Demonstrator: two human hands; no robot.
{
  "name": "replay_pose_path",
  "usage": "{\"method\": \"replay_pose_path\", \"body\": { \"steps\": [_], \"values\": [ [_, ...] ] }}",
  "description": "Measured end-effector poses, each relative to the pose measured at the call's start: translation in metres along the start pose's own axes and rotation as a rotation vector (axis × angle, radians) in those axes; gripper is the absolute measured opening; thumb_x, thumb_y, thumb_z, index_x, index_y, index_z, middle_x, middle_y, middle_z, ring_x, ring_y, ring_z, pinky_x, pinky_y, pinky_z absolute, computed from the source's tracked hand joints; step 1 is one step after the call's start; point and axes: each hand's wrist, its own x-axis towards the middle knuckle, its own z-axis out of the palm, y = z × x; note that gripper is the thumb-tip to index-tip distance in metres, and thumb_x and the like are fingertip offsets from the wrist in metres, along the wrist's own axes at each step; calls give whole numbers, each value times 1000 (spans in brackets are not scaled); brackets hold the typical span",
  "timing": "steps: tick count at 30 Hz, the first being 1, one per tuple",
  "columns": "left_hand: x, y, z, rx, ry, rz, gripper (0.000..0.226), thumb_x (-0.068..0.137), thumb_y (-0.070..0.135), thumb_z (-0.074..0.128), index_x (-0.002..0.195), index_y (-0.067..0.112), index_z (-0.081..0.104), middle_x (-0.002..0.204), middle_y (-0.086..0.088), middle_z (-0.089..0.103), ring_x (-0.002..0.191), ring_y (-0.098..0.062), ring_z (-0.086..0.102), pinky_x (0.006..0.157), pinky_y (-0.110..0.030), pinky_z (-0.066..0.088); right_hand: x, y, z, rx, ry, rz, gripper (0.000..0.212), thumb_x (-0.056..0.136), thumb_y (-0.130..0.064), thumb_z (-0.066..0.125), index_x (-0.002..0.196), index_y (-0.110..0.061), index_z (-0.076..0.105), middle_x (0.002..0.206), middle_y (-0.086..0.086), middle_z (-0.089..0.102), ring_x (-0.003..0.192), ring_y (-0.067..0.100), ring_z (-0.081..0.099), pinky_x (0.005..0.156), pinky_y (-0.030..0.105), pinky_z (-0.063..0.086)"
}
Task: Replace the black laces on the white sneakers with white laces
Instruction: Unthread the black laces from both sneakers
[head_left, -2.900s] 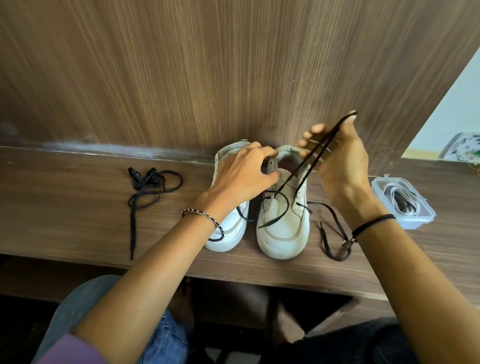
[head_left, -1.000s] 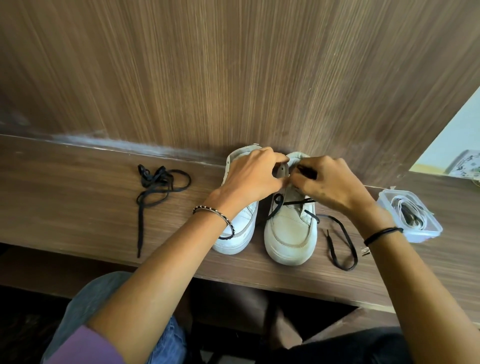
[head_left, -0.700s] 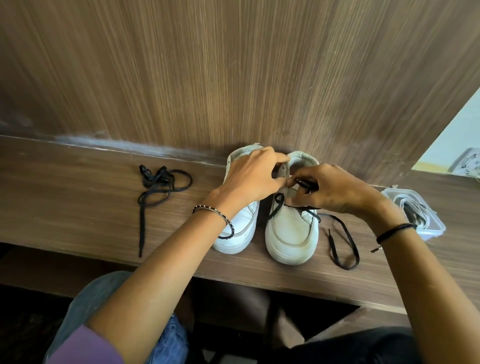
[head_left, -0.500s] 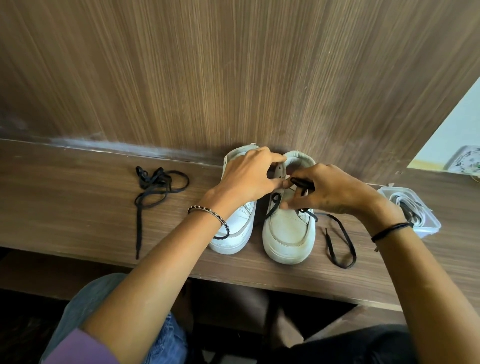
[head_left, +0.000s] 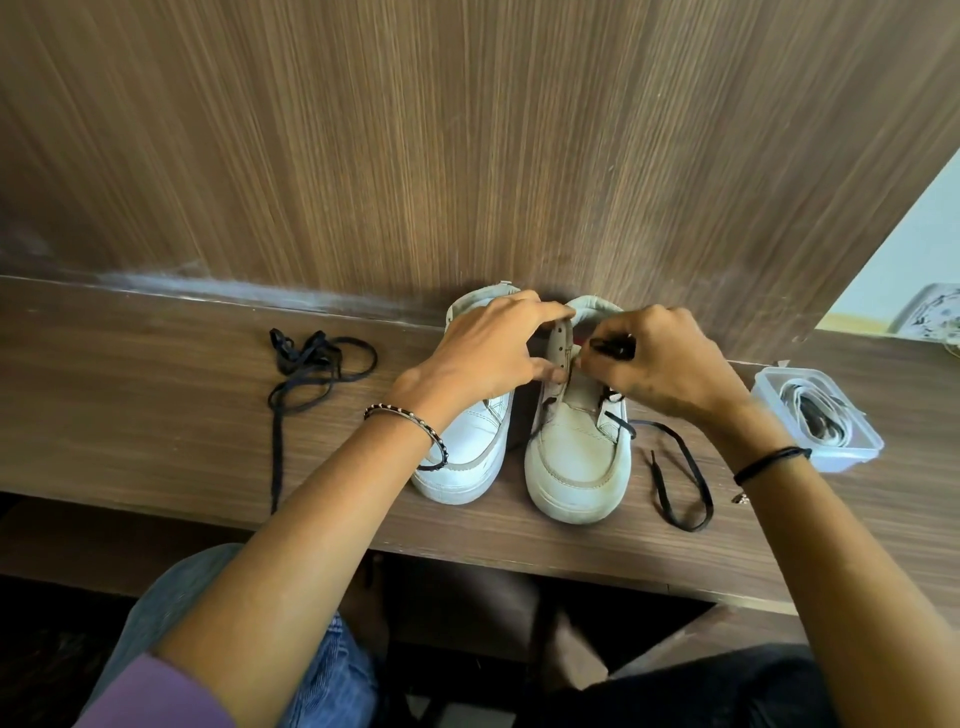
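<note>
Wood-grain wall panelling is filling the background, and a wooden desk is running across below it. Two white sneakers are standing side by side against the panel, toes towards the person. The left-hand sneaker is showing no lace. The right-hand sneaker is carrying a black lace in its lower eyelets, with the free end trailing on the desk beside it.

The left hand is gripping the eyelet flap of the right-hand sneaker between thumb and fingers. The right hand is pinching the black lace near the upper eyelets. A clear plastic container is sitting to the far right, holding coiled white laces and something dark. A loose black lace is lying well apart on the left.

Unlacing of the second sneaker is judged to be under way. The next move is calling for a steady pull to free the lace from the remaining eyelets while the flap is being held firm.

Count: two sneakers, two black laces, one container; the white laces cannot be counted.
</note>
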Motion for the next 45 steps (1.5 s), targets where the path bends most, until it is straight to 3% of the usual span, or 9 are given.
{"method": "replay_pose_path", "body": {
  "steps": [5,11,18,22,28,34,39,42,45],
  "values": [
    [-1,0,0,1,10,17,70,83,46,79,146,34,51,108,14,55,107,-12,60,77,-26,32,6,2,-6,464,498,182,14,95,-31,68,89,-18,69,73,-14,64,65,1,56,65,19,45],
    [-1,1,-1,-15,18,21,70,84,46,79,147,37,50,109,15,52,93,-4,51,77,-24,30,9,-2,-16,1120,647,356,18,102,-29,62,85,-23,56,86,0,57,62,7,45,50,20,35],
    [-3,6,2,71,69,42,55,92,49,68,142,29,57,129,13,55,96,-4,55,80,-24,34,4,1,-13,811,352,375,12,97,-24,64,91,-14,67,74,-3,76,57,4,55,52,20,38],
    [-5,17,12,123,242,146,34,95,45,66,118,22,75,128,8,58,114,-15,53,83,-40,51,4,1,-10,738,329,352,14,95,-23,68,82,-20,70,70,-4,74,58,1,58,56,17,41],
    [-14,34,17,64,61,140,31,87,55,72,103,30,79,120,15,47,119,-7,25,99,-34,31,5,0,-7,734,299,251,12,96,-22,69,90,-12,70,69,-7,72,59,-2,63,55,10,43],
    [-5,19,26,-38,-1,159,23,92,43,70,88,21,72,114,10,57,124,-16,39,97,-48,44,3,-2,-3,462,229,146,31,100,-42,63,83,-19,73,67,-11,70,64,-5,65,63,7,43],
    [-5,13,8,-381,121,8,13,104,30,53,98,22,60,86,10,66,86,-10,60,84,-37,48,0,2,1,370,150,181,75,104,-65,34,76,-5,71,69,3,70,66,9,61,74,24,49],
    [-7,15,-8,-845,241,-104,19,109,22,43,95,18,55,93,-1,75,86,-14,72,81,-36,59,0,4,-1,380,168,201,85,104,-67,29,85,1,74,80,12,74,82,24,68,83,32,51],
    [-8,17,-26,-1204,370,-165,21,110,11,40,91,12,49,76,-1,60,62,-17,65,66,-32,57,0,4,-2,348,142,175,89,104,-69,26,90,7,71,88,20,73,87,32,67,87,35,52]
  ]
}}
